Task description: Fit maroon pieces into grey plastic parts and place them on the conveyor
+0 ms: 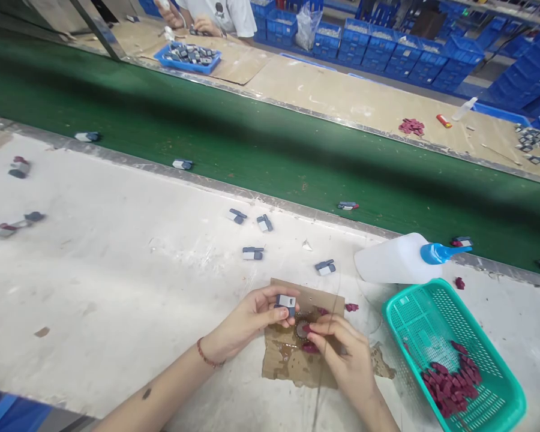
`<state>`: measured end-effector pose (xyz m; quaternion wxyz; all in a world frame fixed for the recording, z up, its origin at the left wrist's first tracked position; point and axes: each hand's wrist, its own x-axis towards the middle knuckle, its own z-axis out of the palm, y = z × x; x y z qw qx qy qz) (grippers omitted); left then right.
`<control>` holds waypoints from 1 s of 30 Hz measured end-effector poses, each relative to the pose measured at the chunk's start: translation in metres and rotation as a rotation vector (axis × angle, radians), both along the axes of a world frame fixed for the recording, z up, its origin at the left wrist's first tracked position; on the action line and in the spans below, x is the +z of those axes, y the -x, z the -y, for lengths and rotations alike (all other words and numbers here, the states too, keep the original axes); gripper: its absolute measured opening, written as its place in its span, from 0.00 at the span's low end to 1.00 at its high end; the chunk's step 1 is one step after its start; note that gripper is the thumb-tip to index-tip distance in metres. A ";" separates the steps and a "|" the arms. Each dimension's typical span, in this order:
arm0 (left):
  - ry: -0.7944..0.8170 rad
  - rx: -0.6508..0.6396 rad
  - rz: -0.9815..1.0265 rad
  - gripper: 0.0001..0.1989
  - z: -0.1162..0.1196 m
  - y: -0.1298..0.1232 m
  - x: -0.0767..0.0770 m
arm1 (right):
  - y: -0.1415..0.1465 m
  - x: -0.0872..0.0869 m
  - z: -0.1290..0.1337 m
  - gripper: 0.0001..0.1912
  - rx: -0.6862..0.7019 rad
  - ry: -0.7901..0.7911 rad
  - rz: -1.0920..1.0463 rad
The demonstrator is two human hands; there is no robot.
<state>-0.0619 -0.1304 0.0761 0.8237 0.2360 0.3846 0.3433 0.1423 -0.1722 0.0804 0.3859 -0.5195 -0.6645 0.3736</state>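
Note:
My left hand point(258, 312) is closed on a small grey and dark-blue plastic part point(286, 302), held between thumb and fingers above a piece of cardboard point(276, 365). Beside it, my right hand point(348, 348) pinches a small maroon plastic piece point(307, 328), partly hidden by the fingertips. That piece is at a small round dark-rimmed dish point(301, 331) on the cardboard; whether they touch I cannot tell. Wet stains mark the cardboard, and another maroon piece point(310, 347) lies just below the dish. Several grey-blue parts point(252, 253) lie on the white table beyond my hands.
A green basket point(396, 312) of maroon pieces point(452, 384) stands at right, with a white blue-capped bottle point(391, 261) lying behind it. Across the table runs a green conveyor belt point(261, 144) carrying several parts. Opposite, a person point(225, 18) sits by a blue tray point(186, 66).

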 end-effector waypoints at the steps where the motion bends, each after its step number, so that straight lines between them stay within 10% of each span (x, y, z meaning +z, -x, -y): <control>1: -0.017 -0.013 -0.015 0.22 0.001 -0.001 0.001 | -0.001 0.002 0.000 0.06 -0.060 0.056 -0.050; 7: -0.059 -0.032 -0.114 0.18 0.008 -0.010 0.007 | 0.001 0.004 -0.001 0.07 -0.274 0.156 -0.296; 30: -0.316 0.040 -0.329 0.09 0.019 -0.018 0.001 | 0.010 0.006 0.002 0.05 -0.133 -0.011 -0.157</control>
